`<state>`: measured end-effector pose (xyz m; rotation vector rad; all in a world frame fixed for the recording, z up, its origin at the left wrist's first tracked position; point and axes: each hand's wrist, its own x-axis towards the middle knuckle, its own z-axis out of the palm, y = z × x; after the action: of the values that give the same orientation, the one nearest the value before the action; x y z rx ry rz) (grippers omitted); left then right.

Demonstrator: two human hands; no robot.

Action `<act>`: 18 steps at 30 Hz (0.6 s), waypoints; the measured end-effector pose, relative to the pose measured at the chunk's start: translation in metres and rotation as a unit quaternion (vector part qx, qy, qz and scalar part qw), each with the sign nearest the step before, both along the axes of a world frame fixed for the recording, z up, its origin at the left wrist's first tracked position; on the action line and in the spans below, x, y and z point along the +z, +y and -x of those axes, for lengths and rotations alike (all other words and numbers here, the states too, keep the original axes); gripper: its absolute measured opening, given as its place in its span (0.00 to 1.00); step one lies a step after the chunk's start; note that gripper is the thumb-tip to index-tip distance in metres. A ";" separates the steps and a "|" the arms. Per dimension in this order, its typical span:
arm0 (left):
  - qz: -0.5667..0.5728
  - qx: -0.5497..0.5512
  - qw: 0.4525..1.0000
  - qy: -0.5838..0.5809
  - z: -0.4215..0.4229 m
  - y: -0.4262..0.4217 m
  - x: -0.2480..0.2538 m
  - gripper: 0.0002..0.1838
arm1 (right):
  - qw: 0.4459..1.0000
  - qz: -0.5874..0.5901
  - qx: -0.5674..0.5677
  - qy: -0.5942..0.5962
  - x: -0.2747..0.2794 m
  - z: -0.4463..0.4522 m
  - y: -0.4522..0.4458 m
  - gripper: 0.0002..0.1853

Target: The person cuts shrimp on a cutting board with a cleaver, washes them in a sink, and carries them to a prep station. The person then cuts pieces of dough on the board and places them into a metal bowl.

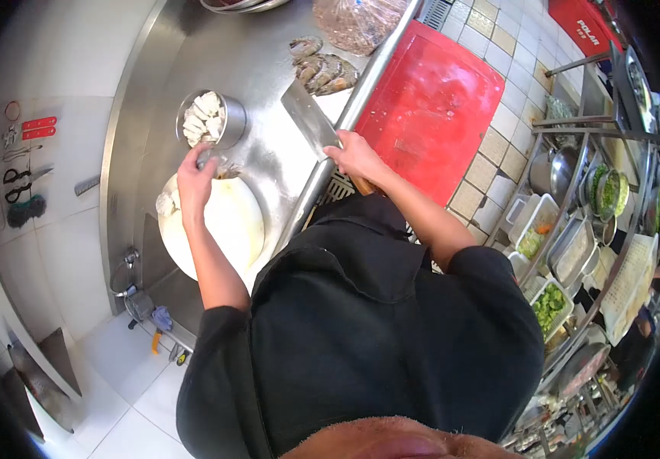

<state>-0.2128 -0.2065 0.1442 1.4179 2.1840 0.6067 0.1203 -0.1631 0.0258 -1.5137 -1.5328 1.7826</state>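
My right hand is wrapped round the wooden handle of a broad cleaver, its blade over the steel counter's front edge. My left hand has its fingers bent together between a round white cutting board and a steel pot; something small and greyish shows at its fingertips, too unclear to name. White chunks fill the pot. More pale pieces lie at the board's left edge, and a brownish scrap is at its far edge.
Several raw prawns and a bag of brownish food lie farther back on the steel counter. A red board is right of the counter edge. Shelves with food containers stand at the right; tools hang on the left wall.
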 end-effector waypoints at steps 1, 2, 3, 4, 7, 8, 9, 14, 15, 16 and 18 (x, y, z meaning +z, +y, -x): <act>-0.017 0.027 0.999 -0.013 0.008 -0.011 0.002 0.23 | 1.000 0.011 0.009 0.008 -0.006 0.012 0.006 0.23; -0.034 0.053 0.998 -0.026 0.013 -0.021 0.005 0.23 | 0.998 -0.033 0.044 -0.044 -0.017 0.023 0.012 0.23; -0.051 0.079 0.994 -0.047 0.015 -0.029 0.009 0.23 | 0.992 -0.070 0.060 -0.083 -0.021 0.031 0.016 0.24; -0.068 0.104 0.990 -0.068 0.014 -0.037 0.014 0.23 | 0.984 -0.106 0.074 -0.122 -0.022 0.038 0.018 0.25; -0.153 0.161 0.967 -0.127 0.012 -0.056 0.014 0.24 | 0.963 -0.165 0.105 -0.184 -0.006 0.046 0.018 0.25; -0.177 0.181 0.956 -0.146 0.012 -0.062 0.012 0.25 | 0.953 -0.207 0.102 -0.196 -0.018 0.050 0.015 0.25; -0.200 0.201 0.945 -0.164 0.013 -0.067 0.009 0.25 | 0.941 -0.247 0.098 -0.208 -0.019 0.052 0.011 0.25; -0.370 0.263 0.843 -0.288 0.021 -0.079 0.004 0.28 | 0.931 -0.272 0.078 -0.230 -0.020 0.054 -0.011 0.29; -0.390 0.270 0.824 -0.311 0.020 -0.079 0.011 0.28 | 0.935 -0.266 0.067 -0.225 -0.019 0.051 -0.016 0.30; -0.400 0.274 0.808 -0.334 0.021 -0.078 0.016 0.29 | 0.931 -0.279 0.048 -0.228 -0.015 0.048 -0.024 0.30; -0.394 0.260 0.802 -0.366 0.021 -0.072 0.017 0.29 | 0.922 -0.305 0.013 -0.239 -0.005 0.039 -0.044 0.30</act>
<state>-0.2335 -0.2790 0.1612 0.6039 1.6630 2.0476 0.0814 -0.2074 0.0207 -1.6413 -2.0794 0.8139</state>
